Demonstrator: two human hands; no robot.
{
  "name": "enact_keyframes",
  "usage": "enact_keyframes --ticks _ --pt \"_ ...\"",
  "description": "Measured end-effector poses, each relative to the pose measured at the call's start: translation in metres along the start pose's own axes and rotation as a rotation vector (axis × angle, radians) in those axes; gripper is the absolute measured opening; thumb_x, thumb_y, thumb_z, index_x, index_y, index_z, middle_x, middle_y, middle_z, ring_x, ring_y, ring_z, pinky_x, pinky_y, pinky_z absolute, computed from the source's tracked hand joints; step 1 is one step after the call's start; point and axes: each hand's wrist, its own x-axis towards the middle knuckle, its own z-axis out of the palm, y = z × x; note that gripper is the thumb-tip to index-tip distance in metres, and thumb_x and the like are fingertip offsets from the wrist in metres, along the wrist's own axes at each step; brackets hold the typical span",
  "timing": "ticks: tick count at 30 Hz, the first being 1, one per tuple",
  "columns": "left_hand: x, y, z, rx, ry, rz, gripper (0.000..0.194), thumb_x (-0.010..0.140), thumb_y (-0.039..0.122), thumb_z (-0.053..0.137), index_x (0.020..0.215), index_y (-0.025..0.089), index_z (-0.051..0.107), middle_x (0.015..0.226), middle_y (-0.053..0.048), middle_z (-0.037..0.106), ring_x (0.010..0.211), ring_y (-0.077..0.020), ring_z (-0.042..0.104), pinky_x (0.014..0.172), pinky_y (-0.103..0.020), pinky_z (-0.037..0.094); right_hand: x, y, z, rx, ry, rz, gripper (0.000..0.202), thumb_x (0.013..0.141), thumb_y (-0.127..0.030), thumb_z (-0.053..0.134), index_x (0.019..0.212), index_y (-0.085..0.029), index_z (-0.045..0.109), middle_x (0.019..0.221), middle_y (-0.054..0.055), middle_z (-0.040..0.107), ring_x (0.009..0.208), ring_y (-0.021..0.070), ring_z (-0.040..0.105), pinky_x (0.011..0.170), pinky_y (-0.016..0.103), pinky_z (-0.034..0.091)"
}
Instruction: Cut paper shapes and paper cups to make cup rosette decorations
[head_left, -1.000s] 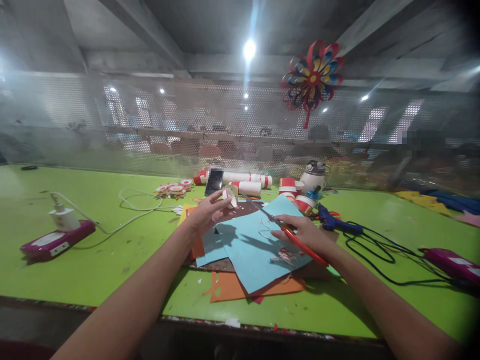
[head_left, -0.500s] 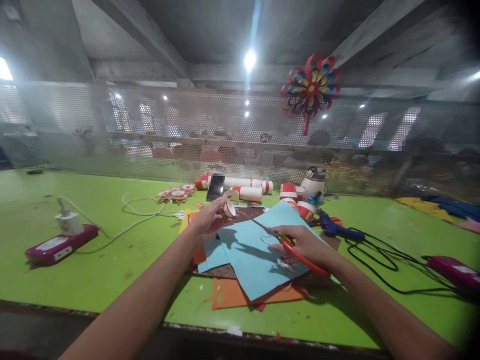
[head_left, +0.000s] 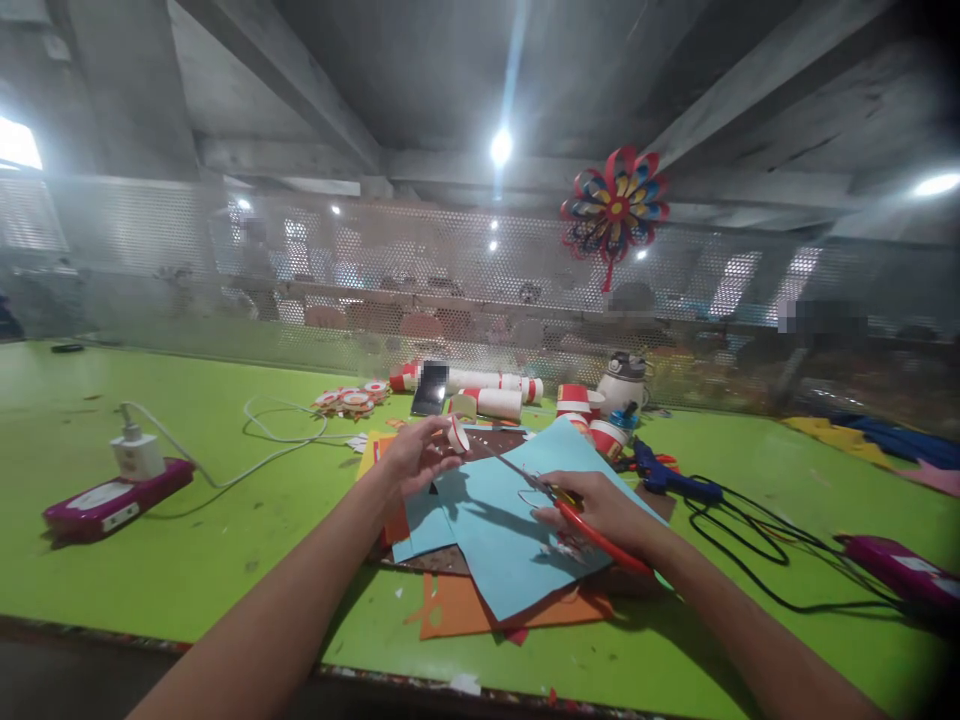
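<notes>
Left hand (head_left: 411,457) pinches a small red-and-white paper cup piece (head_left: 457,435) between thumb and fingertips, lifted just above the far edge of the paper stack. Right hand (head_left: 600,507) is wrapped around red-handled scissors (head_left: 571,502); blades point up-left toward the cup piece, tips short of it, can't tell if the blades are parted. Both hands sit over light blue sheets (head_left: 510,515) stacked on orange paper (head_left: 465,605) and a dark board; the orange corner pokes out toward the near table edge.

Green table (head_left: 187,540): wide bare strip left of the stack, up to the white cable (head_left: 285,435) and the magenta power strip (head_left: 105,503) with its white charger. Right side tighter: blue glue gun (head_left: 671,480) just beside the stack, black cord (head_left: 757,530) looping out to a second magenta strip (head_left: 900,565). Far side is crowded: lying cup stacks (head_left: 487,395), phone (head_left: 431,388), white bottle (head_left: 624,380), then the perforated mesh screen (head_left: 150,270) closing off the back. Near edge has a thin clear band with paper scraps.
</notes>
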Motion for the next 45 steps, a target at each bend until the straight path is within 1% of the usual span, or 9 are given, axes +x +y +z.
enact_keyframes --ticks 4,7,10,16,22,28,32,37,45 --pt "0.000 -0.001 0.001 0.018 -0.030 -0.001 0.033 0.078 0.024 0.063 0.109 0.014 0.057 0.075 -0.006 0.066 0.064 -0.0147 0.066 0.051 -0.020 0.051 0.000 0.001 0.000 -0.027 0.015 -0.002 0.033 0.080 -0.046 0.057 0.096 -0.019 0.067 0.078 0.001 0.066 0.067 0.0168 0.059 0.059 0.024 0.045" --pt "-0.001 -0.002 0.003 0.051 -0.042 0.013 0.039 0.078 0.023 0.063 0.115 0.016 0.052 0.084 -0.007 0.066 0.071 -0.0168 0.067 0.058 -0.023 0.054 -0.001 0.002 0.000 -0.048 0.029 -0.026 0.033 0.079 -0.045 0.058 0.097 -0.019 0.068 0.079 0.001 0.067 0.069 0.0171 0.059 0.062 0.025 0.045" --pt "-0.002 -0.003 0.005 0.091 -0.065 0.061 0.036 0.078 0.024 0.063 0.111 0.015 0.051 0.086 -0.008 0.066 0.075 -0.0183 0.067 0.067 -0.027 0.055 0.000 0.001 0.001 -0.004 0.034 -0.022 0.034 0.079 -0.045 0.058 0.098 -0.018 0.068 0.085 0.002 0.068 0.072 0.0177 0.060 0.064 0.025 0.046" --pt "-0.002 -0.004 0.007 0.119 -0.040 0.106 0.037 0.078 0.023 0.062 0.113 0.017 0.051 0.085 -0.007 0.065 0.071 -0.0157 0.066 0.068 -0.028 0.054 0.005 0.005 0.005 0.036 0.141 -0.022 0.034 0.078 -0.044 0.059 0.094 -0.016 0.069 0.080 0.002 0.068 0.071 0.0171 0.058 0.064 0.024 0.044" --pt "-0.006 -0.004 0.010 0.126 -0.021 0.121 0.026 0.079 0.031 0.062 0.101 0.019 0.053 0.080 -0.004 0.063 0.070 -0.0151 0.064 0.068 -0.028 0.052 0.010 0.014 0.009 0.028 0.206 0.017 0.040 0.078 -0.049 0.058 0.094 -0.014 0.069 0.079 0.003 0.068 0.072 0.0187 0.059 0.064 0.025 0.045" --pt "0.000 -0.009 0.005 0.155 -0.026 0.137 0.036 0.074 0.031 0.068 0.103 0.018 0.051 0.077 -0.004 0.063 0.068 -0.0152 0.064 0.065 -0.026 0.050 0.013 0.017 0.013 -0.005 0.233 0.070 0.042 0.076 -0.051 0.058 0.094 -0.015 0.070 0.080 0.004 0.070 0.071 0.0193 0.060 0.065 0.027 0.045" --pt "0.003 -0.011 0.005 0.148 0.004 0.151 0.048 0.068 0.027 0.074 0.110 0.020 0.050 0.088 -0.005 0.063 0.068 -0.0139 0.063 0.061 -0.026 0.049 0.013 0.015 0.014 -0.014 0.258 0.081 0.039 0.077 -0.049 0.058 0.092 -0.015 0.069 0.079 0.004 0.070 0.072 0.0196 0.061 0.066 0.027 0.045" --pt "0.001 -0.009 0.008 0.148 -0.024 0.182 0.037 0.064 0.025 0.076 0.095 0.014 0.059 0.087 -0.007 0.062 0.070 -0.0137 0.061 0.065 -0.028 0.050 0.013 0.015 0.017 -0.003 0.294 0.083 0.040 0.078 -0.048 0.059 0.095 -0.014 0.068 0.085 0.006 0.071 0.077 0.0211 0.062 0.070 0.028 0.046" --pt "-0.007 -0.005 0.010 0.113 -0.064 0.124 0.035 0.071 0.031 0.070 0.098 0.016 0.054 0.084 -0.008 0.066 0.073 -0.0187 0.067 0.065 -0.027 0.051 0.014 0.018 0.021 -0.044 0.276 0.062 0.038 0.079 -0.049 0.058 0.096 -0.016 0.069 0.083 0.003 0.071 0.075 0.0193 0.062 0.068 0.026 0.045"
